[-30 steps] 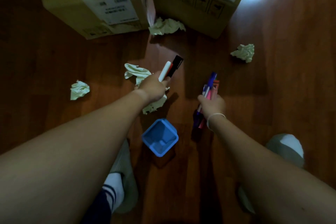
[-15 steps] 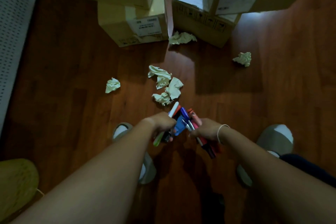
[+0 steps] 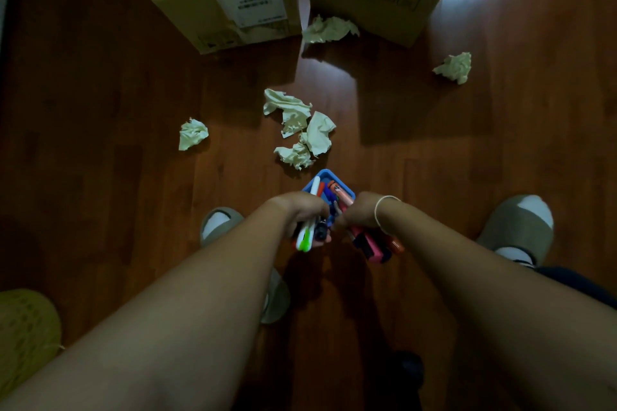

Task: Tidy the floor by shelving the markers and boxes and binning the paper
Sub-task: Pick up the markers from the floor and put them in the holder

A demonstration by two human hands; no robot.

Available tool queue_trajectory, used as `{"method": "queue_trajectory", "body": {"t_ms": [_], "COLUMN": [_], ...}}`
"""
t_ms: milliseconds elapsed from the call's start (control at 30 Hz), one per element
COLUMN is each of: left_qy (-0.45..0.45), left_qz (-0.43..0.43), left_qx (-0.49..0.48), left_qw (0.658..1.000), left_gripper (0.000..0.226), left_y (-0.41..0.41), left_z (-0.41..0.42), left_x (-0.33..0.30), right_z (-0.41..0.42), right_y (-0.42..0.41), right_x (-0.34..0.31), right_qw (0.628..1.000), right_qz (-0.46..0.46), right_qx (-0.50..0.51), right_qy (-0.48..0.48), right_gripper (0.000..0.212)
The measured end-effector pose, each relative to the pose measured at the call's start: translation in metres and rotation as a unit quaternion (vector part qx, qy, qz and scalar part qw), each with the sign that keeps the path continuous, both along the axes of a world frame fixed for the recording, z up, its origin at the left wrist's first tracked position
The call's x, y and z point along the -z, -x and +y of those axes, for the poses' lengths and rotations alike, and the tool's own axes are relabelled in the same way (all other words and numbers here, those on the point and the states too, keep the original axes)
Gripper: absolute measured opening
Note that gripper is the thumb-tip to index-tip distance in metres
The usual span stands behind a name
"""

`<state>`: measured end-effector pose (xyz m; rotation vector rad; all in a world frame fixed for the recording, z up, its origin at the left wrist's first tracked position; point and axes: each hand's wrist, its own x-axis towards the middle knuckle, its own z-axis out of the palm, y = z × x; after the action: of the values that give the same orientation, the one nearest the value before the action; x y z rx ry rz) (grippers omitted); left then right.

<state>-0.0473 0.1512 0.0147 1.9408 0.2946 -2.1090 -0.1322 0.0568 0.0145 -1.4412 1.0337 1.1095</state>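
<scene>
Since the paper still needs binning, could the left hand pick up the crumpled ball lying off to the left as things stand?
Probably not yet: the left hand is gripping markers, so no fingers look free, though bare floor surrounds the paper ball.

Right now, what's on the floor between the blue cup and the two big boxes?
In the head view, crumpled paper lies between the blue cup and the boxes, with another wad against the boxes.

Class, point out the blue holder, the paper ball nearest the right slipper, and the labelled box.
Blue holder (image 3: pixel 347 192): head view, far rim.
Paper ball (image 3: pixel 454 67): head view, centre.
Labelled box (image 3: pixel 258 3): head view, white label.
</scene>
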Motion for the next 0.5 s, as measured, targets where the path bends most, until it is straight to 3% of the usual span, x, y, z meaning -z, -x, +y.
{"method": "queue_trajectory", "body": {"t_ms": [100,367,500], "left_qy": [-0.004,-0.033,-0.037], "left_qz": [0.015,0.053,0.036], "left_qx": [0.013,0.057,0.043], "left_qw": [1.000,0.996,0.998], "left_gripper": [0.017,0.008,0.018], "left_y": [-0.005,-0.014,-0.017], "left_z": [-0.005,-0.010,-0.009], "left_x": [0.005,0.007,0.008], "right_z": [-0.004,-0.005,-0.003], "right_y": [-0.008,-0.021,-0.019], "right_x": [-0.003,-0.006,-0.007], "right_qw": [0.999,0.993,0.992], "right_qz": [0.006,0.055,0.080], "right_qx": [-0.032,-0.083,0.001], "right_qy": [0.000,-0.056,-0.098], "right_gripper": [0.020,0.028,0.027]}}
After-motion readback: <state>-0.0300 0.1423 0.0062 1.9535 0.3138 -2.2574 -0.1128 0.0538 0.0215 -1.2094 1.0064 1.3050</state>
